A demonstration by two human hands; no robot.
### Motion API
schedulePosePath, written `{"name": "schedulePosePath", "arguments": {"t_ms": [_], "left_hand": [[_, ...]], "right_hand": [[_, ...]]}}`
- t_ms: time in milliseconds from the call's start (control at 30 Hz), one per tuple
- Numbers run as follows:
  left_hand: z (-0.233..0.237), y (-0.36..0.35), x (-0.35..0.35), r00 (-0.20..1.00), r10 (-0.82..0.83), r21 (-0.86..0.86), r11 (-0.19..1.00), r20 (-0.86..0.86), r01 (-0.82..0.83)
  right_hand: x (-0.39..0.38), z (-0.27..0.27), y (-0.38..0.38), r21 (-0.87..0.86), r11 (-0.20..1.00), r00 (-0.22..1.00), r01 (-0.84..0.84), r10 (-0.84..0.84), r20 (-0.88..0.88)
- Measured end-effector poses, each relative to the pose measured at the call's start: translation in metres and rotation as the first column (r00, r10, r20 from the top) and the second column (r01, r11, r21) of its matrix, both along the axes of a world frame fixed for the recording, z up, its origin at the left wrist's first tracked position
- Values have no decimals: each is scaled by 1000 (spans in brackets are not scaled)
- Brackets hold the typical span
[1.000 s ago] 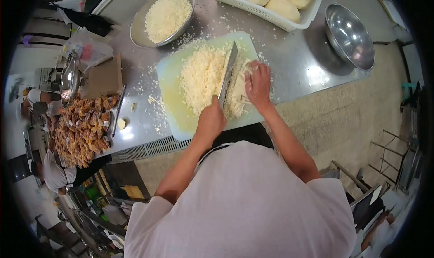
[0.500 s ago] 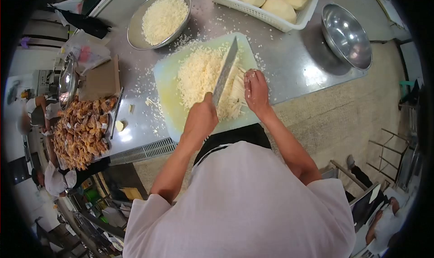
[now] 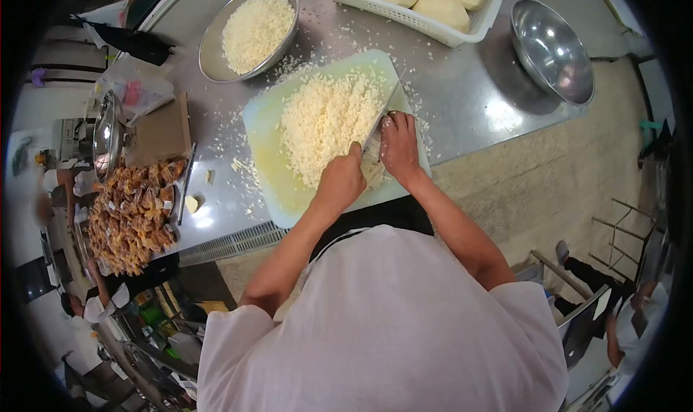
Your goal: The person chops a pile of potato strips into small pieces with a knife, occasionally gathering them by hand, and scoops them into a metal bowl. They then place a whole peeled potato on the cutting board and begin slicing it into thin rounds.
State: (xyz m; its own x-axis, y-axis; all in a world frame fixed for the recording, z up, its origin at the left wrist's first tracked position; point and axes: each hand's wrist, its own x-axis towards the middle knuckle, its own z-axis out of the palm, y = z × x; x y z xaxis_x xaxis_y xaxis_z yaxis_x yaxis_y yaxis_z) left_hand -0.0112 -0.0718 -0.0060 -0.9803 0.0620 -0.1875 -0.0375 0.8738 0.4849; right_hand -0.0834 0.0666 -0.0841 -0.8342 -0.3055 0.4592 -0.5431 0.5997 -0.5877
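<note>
My left hand (image 3: 342, 180) is wrapped round the handle of a large knife (image 3: 388, 102), whose blade slants up and right across the green cutting board (image 3: 267, 116). Right against the blade, my right hand (image 3: 399, 146) rests with bent fingers on pale cut strips (image 3: 374, 168), partly hidden under it. Left of the blade, a broad heap of finely chopped pale pieces (image 3: 321, 123) covers the middle of the board.
A metal bowl (image 3: 280, 52) of chopped pieces stands upper left. A white basket (image 3: 462, 37) of peeled pale vegetables and another metal bowl (image 3: 554, 53) are farther back. Brown packaged food (image 3: 133, 213) is piled left. Other people are at the left and lower right edges.
My left hand and the knife have moved right, up to my right hand, which has shifted slightly left. Less of the strips shows now.
</note>
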Motion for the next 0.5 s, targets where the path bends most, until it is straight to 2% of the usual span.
{"name": "schedulePosePath", "arguments": {"t_ms": [33,133,233,267,367,400,500], "left_hand": [[15,2,-2,1000,7,7,1000,-5,-7],[66,2,5,987,75,35,996,145,-81],[24,4,19,987,95,21,995,130,-99],[-3,0,16,997,67,56,996,39,-69],[35,-1,-3,995,32,82,996,96,-40],[44,-3,-1,992,45,45,998,114,-51],[45,3,20,977,113,88,988,182,-130]], "right_hand": [[-1,0,1,4,1000,1000,-4,4,-4],[-1,2,-2,-6,1000,1000,-8,8,-11],[1,1,-3,-11,1000,1000,10,-10,-11],[1,1,-3,-12,1000,1000,1,-1,-16],[0,4,-1,-5,999,999,-36,36,-10],[1,4,-3,-3,998,998,-57,57,-15],[-1,-1,-4,-10,1000,999,-27,26,-36]]}}
